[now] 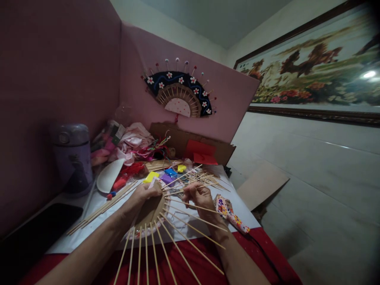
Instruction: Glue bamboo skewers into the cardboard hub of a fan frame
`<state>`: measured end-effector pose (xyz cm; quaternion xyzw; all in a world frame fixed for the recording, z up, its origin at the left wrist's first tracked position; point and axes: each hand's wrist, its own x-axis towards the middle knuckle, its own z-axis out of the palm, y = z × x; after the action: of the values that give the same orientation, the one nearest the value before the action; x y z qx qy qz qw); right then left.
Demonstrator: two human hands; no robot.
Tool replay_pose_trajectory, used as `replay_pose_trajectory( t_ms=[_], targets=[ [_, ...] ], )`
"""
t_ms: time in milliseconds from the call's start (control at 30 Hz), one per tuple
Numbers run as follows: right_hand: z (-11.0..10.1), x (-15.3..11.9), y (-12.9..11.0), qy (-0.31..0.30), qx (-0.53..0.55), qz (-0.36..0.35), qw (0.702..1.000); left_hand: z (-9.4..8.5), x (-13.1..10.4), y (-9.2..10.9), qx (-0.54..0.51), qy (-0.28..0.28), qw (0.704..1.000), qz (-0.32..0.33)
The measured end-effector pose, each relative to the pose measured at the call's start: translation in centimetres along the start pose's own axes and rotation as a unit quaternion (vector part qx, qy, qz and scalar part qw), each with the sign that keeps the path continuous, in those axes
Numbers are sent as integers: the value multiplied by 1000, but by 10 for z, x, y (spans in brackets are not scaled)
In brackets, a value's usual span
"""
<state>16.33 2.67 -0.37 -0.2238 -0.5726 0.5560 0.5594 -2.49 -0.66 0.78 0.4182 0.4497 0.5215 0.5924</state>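
Left hand (146, 192) clamped flat on cardboard half-disc (151, 211), table centre. Right hand (198, 196) pinched shut on a bamboo skewer (192, 206) at disc's 3 o'clock. Risked knocking seated spokes askew (glue state unclear); loose skewer pile (204, 179) at 1 o'clock could snag.

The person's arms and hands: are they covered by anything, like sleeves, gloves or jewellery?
Both forearms are bare as far as the picture shows, with no sleeves in view. The left hand and the right hand wear no gloves. No watch, bracelet or ring can be made out, though the light is dim.
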Motion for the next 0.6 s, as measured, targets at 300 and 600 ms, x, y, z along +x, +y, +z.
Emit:
replay_pose_trajectory(
  t_ms=[300, 600],
  targets=[
    [-1, 0, 4, 5, 6, 7, 1000, 1, 0, 0, -22, 0, 1000, 0],
    [-6, 3, 5, 0, 1, 32, 999, 4, -3, 4, -1, 20, 1000, -6]
  ],
)
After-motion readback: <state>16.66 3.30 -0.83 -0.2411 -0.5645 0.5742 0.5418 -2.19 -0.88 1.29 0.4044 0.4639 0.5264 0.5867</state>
